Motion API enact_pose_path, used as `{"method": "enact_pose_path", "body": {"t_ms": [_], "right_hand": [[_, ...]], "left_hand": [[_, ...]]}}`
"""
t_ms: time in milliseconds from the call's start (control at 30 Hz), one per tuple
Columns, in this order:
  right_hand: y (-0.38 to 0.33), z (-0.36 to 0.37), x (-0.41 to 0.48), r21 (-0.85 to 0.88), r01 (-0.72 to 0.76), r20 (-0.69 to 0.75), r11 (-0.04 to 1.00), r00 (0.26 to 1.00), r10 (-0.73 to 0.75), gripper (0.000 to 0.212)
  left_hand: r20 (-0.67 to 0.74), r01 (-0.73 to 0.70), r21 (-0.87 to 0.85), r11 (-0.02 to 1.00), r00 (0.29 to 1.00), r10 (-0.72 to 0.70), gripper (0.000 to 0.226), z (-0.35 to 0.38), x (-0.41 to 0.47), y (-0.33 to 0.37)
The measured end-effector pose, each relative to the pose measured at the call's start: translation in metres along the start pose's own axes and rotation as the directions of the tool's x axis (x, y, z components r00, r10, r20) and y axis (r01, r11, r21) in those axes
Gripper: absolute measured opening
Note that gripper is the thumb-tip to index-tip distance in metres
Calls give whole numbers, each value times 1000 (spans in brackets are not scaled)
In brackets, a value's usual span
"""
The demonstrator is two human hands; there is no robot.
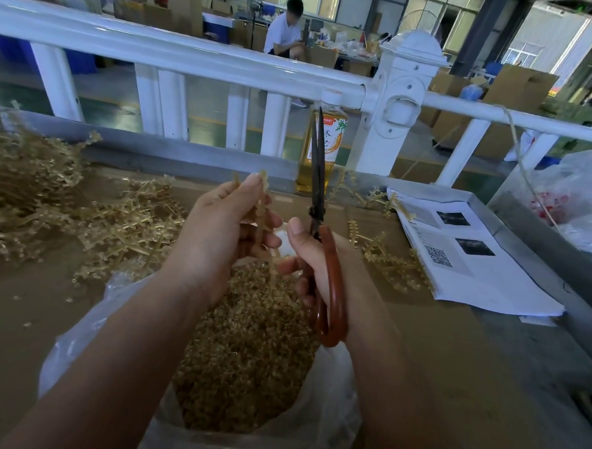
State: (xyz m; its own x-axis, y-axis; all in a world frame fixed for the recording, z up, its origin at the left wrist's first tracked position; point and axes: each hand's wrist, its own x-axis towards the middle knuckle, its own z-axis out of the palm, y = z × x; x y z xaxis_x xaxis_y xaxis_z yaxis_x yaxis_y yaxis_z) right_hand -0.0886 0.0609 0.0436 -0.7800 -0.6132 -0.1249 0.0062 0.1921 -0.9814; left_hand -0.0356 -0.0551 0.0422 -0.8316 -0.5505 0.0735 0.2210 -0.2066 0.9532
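- Heaped tan plastic sprue branches, far left: a large stock is being held uncut, so much work is judged left.
- Left hand: one tan sprue strip is being pinched upright over the bag.
- Clear plastic bag: it is being filled with snipped tan pieces, already plentiful.
- Right hand: red-handled, dark-bladed scissors are being gripped, blades closed and pointing up.

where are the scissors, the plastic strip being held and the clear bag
scissors [318, 205]: head view, on the dark blades just above the pivot
plastic strip [261, 205]: head view, on its pale stem, about mid length
clear bag [72, 346]: head view, on its left wall
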Motion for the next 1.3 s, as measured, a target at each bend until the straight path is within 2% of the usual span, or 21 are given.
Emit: {"method": "enact_pose_path", "body": {"t_ms": [67, 167, 333, 533, 633, 767, 867, 933, 1033, 1133, 1300], "right_hand": [[-1, 0, 2, 49, -11, -15, 999, 1000, 12, 28], [-2, 2, 2, 77, -28, -40, 997, 999, 31, 23], [0, 1, 5, 206, -5, -129, 978, 991, 33, 30], [3, -2, 10, 190, 44, -249, 981, 969, 5, 21], [5, -2, 11, 171, 63, -260, 983, 965, -17, 22], [7, -2, 14, 136, 78, -297, 988, 954, -34, 21], [8, -2, 11, 160, 116, -276, 980, 959, -68, 20], [10, -1, 10, 184, 145, -250, 972, 963, -96, 22], [10, 2, 12, 131, 114, -235, 985, 969, -81, 27], [10, 2, 15, 147, 61, -239, 987, 971, -25, 24], [9, 4, 10, 367, 29, -65, 930, 998, -5, 19]], "left_hand": [[28, -2, 2, 1000, 1000, 2, 25, 0, 1, 0], [98, -10, 40, 999, 995, 6, 23, -1, 1, 2], [199, -26, 87, 996, 980, 8, 38, -2, -1, 0], [191, -22, 127, 992, 982, -2, 32, 0, 1, -3], [175, 0, 119, 993, 984, -21, 29, 1, 1, -4], [236, -49, 204, 978, 972, -1, 26, 1, -1, -5], [187, -179, 300, 937, 974, 126, 27, 2, -4, -6], [111, -222, 281, 934, 974, 198, 27, 1, -3, -7], [19, -263, 216, 940, 964, 265, 28, -1, 1, -8], [-26, -266, 86, 960, 963, 269, 30, -2, 4, -8], [1, -267, 53, 962, 963, 268, 31, -1, 3, -9]]}}
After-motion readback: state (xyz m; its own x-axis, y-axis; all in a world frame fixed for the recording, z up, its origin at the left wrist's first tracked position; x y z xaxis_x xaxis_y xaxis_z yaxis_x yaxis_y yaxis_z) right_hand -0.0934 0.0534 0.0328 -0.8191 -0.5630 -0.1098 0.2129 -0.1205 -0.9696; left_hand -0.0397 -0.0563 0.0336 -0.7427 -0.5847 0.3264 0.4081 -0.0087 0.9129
